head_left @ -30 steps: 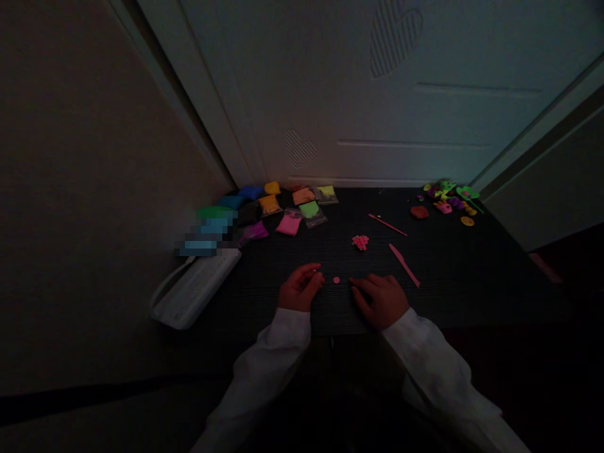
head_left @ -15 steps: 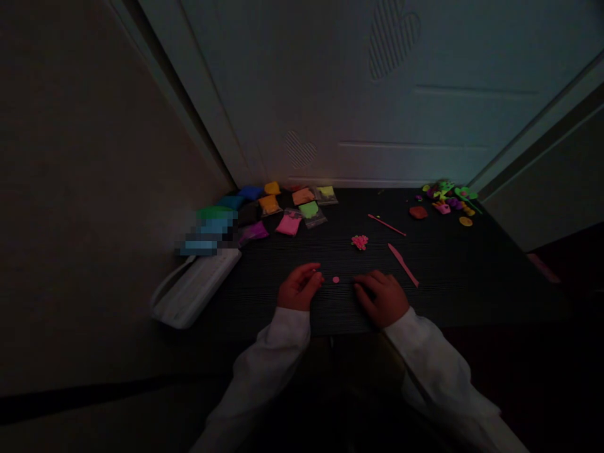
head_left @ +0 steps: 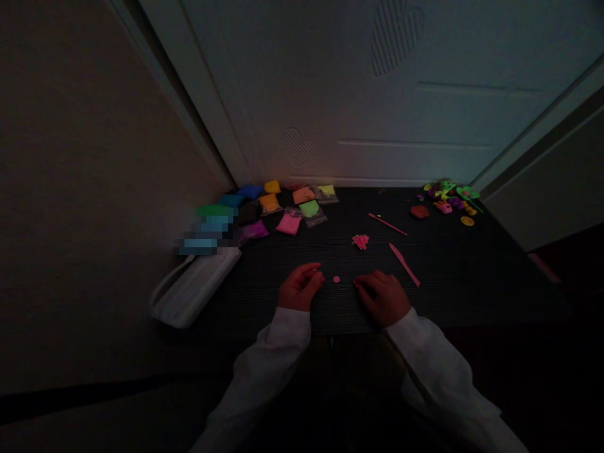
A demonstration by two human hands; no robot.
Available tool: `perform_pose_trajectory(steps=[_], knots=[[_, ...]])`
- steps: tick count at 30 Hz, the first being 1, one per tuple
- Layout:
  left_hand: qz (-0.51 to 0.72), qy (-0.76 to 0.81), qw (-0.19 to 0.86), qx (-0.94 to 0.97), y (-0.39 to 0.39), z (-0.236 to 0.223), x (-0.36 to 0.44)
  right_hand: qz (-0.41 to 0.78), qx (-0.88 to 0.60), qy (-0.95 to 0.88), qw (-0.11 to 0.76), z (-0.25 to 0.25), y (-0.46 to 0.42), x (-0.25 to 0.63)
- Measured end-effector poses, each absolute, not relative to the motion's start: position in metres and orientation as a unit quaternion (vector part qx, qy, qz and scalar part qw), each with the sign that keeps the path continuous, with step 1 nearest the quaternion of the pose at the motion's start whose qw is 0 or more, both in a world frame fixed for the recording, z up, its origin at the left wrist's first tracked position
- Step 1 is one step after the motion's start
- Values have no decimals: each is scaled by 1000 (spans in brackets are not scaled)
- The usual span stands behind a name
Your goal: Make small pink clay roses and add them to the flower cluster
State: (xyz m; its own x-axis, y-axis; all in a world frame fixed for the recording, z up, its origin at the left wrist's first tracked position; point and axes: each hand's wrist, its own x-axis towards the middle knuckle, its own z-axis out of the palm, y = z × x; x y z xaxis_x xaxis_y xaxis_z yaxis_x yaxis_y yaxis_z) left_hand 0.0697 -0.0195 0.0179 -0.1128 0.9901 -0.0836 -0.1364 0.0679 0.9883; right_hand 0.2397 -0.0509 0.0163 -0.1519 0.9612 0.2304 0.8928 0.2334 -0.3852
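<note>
A small flat disc of pink clay (head_left: 336,279) lies on the dark table between my two hands. To its left, my left hand (head_left: 298,288) is closed with thumb and fingers curled together; a tiny pale spot shows between them, too small to name. On the disc's other side, my right hand (head_left: 384,297) rests on the table, thumb and forefinger pinched on a tiny bit of pink clay (head_left: 355,281). Beyond the hands sits a clustered pink clay flower (head_left: 360,242). A pink plastic clay knife (head_left: 404,264) and a thin pink modelling stick (head_left: 387,224) lie to the right.
Bags of coloured clay, among them a pink bag (head_left: 289,222) and an orange bag (head_left: 270,203), lie at the back left. A white power strip (head_left: 198,289) is at the left edge. Finished clay pieces (head_left: 450,200) and a red lump (head_left: 419,212) are at the back right.
My right thumb and forefinger have closed a little, and a tiny pink bit now shows at their tips. My left hand and the disc stay nearly still.
</note>
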Motion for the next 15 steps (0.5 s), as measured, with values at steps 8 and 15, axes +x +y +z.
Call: perform_pose_trajectory(steps=[8, 15], knots=[[546, 513, 517, 414, -19, 18, 70, 40, -604, -773, 190, 17, -58, 237], [544, 508, 527, 409, -19, 17, 69, 29, -602, -779, 174, 20, -59, 236]])
